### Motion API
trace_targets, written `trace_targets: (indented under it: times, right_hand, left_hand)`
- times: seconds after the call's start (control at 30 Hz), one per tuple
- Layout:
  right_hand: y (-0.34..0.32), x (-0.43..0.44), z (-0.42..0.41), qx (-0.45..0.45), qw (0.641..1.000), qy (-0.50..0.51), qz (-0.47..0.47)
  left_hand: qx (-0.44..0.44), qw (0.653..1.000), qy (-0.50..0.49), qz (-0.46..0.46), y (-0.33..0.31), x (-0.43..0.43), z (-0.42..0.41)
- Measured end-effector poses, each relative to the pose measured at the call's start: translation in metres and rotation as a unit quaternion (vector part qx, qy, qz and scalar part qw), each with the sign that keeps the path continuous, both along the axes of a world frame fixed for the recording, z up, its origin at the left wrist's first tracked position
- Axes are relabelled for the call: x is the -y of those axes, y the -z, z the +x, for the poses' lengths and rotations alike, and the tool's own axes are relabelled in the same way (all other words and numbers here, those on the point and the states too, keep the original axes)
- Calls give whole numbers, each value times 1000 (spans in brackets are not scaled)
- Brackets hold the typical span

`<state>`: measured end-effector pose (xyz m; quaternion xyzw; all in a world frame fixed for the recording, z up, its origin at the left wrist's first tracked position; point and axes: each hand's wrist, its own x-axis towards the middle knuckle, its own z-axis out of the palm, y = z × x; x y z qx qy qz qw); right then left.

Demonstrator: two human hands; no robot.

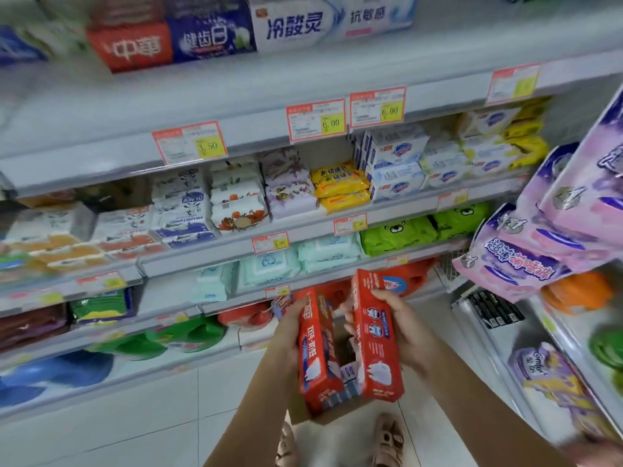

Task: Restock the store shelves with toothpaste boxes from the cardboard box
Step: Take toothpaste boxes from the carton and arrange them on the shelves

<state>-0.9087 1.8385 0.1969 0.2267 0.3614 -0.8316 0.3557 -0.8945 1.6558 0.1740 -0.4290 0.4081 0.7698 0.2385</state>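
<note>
My left hand (286, 328) grips one red toothpaste box (318, 352) from its left side, held upright and tilted. My right hand (401, 328) grips a second red toothpaste box (376, 335) from its right side, close beside the first. Below and between them the open cardboard box (340, 412) stands on the floor, with more packs partly visible inside it. On the top shelf (303, 79) lie toothpaste boxes: a red one (129, 48), a blue one (209, 38) and a white one (330, 21).
Shelves in front carry soap packs, wet wipes and detergent bottles, with price tags along their edges. A rack on the right holds purple packs (546, 251) that jut into the aisle. White tiled floor lies below, and my sandalled feet stand beside the cardboard box.
</note>
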Motion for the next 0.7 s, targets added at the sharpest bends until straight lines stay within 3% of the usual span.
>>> trace_targets:
  times: [0.1, 0.23, 0.37, 0.43, 0.7]
  right_hand:
    - [-19, -6, 4, -11, 1000, 5, 4]
    - [-38, -19, 7, -59, 998, 19, 4]
    - [-58, -31, 4, -113, 992, 23, -43]
    - [-65, -32, -1, -93, 992, 37, -82]
    - [-91, -19, -23, -62, 989, 94, 98]
  left_hand:
    - [-27, 998, 61, 24, -21, -2, 0]
    - [-66, 994, 71, 48, -48, -1, -6]
    - [-109, 986, 80, 93, -71, 0, -15]
    - [-115, 985, 78, 99, -76, 0, -23]
    - [-136, 981, 116, 77, -98, -9, -47]
